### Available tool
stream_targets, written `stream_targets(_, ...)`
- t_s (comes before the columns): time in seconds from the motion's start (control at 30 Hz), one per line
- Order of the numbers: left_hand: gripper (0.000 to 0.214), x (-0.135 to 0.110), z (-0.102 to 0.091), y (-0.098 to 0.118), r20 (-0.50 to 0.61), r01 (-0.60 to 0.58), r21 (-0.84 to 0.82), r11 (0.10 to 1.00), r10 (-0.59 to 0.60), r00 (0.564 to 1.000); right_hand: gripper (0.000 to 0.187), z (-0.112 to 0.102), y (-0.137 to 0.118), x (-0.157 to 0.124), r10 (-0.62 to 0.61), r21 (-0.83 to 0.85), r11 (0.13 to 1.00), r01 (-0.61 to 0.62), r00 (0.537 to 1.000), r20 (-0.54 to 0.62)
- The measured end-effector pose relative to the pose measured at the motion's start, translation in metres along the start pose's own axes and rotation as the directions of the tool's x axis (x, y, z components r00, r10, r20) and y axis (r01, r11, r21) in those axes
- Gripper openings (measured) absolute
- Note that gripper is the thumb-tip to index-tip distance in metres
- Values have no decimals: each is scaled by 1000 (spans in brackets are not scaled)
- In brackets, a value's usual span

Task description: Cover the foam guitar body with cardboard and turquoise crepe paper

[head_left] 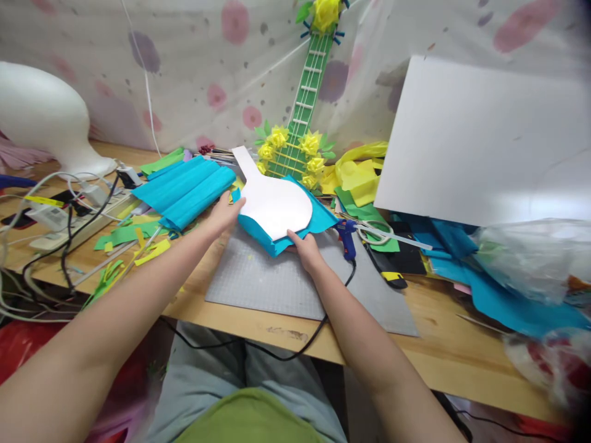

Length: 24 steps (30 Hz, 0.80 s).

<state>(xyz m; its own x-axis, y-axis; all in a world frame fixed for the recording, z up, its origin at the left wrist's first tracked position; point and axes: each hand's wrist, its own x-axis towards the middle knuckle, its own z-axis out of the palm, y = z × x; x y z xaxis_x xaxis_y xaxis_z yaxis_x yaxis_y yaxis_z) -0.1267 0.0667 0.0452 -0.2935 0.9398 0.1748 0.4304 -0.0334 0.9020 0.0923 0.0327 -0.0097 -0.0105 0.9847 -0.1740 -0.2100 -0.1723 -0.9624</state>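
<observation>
A white paddle-shaped cardboard cutout with a narrow neck lies over a sheet of blue crepe paper. The blue sheet shows along the cutout's lower left edge and past its right side. My left hand is closed at the left edge of the cutout, its fingertips partly hidden. At the lower edge my right hand pinches cardboard and blue paper, thumb on top and fingers underneath. Both are held above a grey cutting mat. Just right of them sits a blue hot glue gun with a glue stick in its back.
A green paper guitar with yellow flowers leans at the back. Folded blue crepe paper and a power strip are on the left. A utility knife, a large white board and plastic bags are on the right. The glue gun's cord hangs over the front edge.
</observation>
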Motion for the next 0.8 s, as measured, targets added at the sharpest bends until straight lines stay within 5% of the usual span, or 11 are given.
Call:
stream_targets(0.1, 54, -15, -5, -1, 205, -337, 245, 909, 291, 934, 34, 0, -5, -1, 66, 8, 998, -66, 998, 11)
stream_targets(0.23, 49, -36, -14, 4, 632, -741, 239, 628, 479, 610, 21, -9, -19, -5, 183, -134, 976, -174, 982, 54)
stream_targets(0.3, 49, -42, -15, 6, 720, -834, 258, 488, 479, 503, 21, -19, -29, -9, 249, -306, 928, -212, 965, 85)
stream_targets(0.47, 21, -46, -8, -1, 709, -886, 336, 320, 533, 461, 28, -71, -58, -30, 340, -650, 750, -122, 914, 221)
stream_targets(0.6, 19, -47, -5, -14, 668, -913, 345, 219, 626, 403, 37, -122, -78, -48, 444, -848, 499, -180, 893, 71)
stream_targets(0.7, 29, -50, -4, -25, 623, -914, 356, 192, 680, 386, 41, -145, -84, -47, 198, -928, 339, -153, 976, -88)
stream_targets(0.8, 30, -56, -2, -33, 549, -897, 389, 210, 729, 409, 49, -150, -76, -29, -163, -942, 306, -137, 967, -194)
